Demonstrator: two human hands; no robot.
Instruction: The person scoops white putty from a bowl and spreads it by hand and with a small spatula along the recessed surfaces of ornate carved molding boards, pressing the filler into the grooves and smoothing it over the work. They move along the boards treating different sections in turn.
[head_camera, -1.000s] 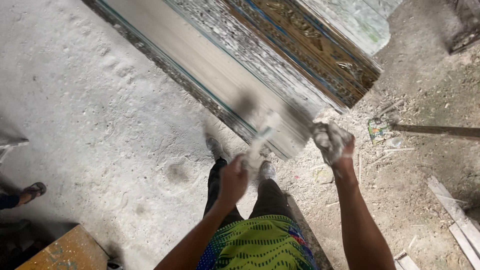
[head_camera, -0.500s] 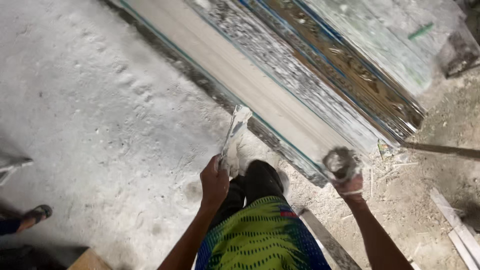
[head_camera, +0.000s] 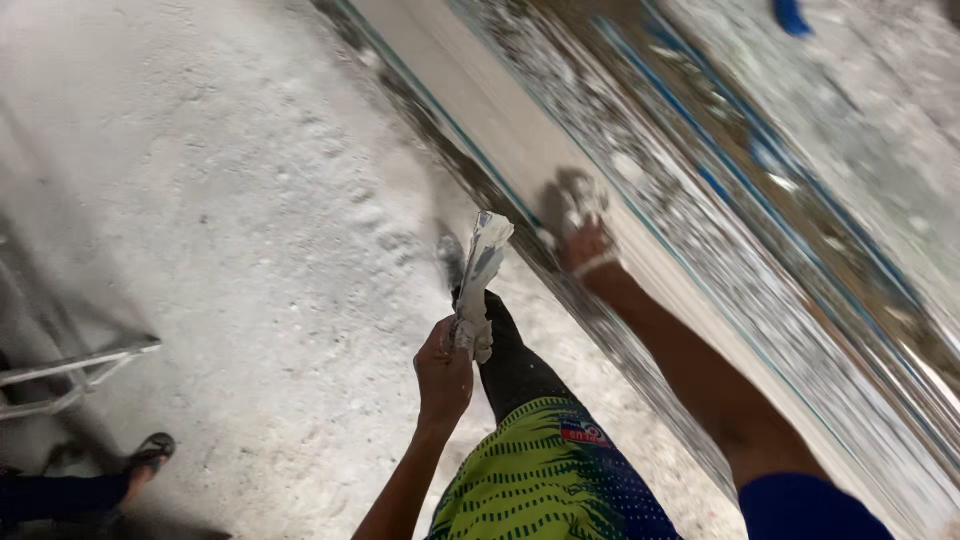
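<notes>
My left hand (head_camera: 443, 372) sits low in the middle of the frame, its grip closed around the handle of a plaster-caked scraper (head_camera: 478, 275), the blade pointing up and slightly right, clear of any surface. Half a second ago I held it in much the same way; a second ago it was angled over the edge of the moulding.

My right hand (head_camera: 583, 232), white with plaster, has moved. A moment ago it hovered off the near end of the long moulded slab (head_camera: 640, 230), closed around a wet lump. Now it rests on the pale smooth band of that slab, just right of the picture's centre, pressed against the surface. Blur hides the fingers, so I cannot tell whether the grip is closed on anything. I judge the plaster has gone from being carried to being worked into the moulding by hand, with the scraper waiting.

The slab runs diagonally from the upper middle to the lower right. The dusty floor (head_camera: 230, 200) fills the left, where another person's sandalled foot (head_camera: 150, 455) shows at the lower left.
</notes>
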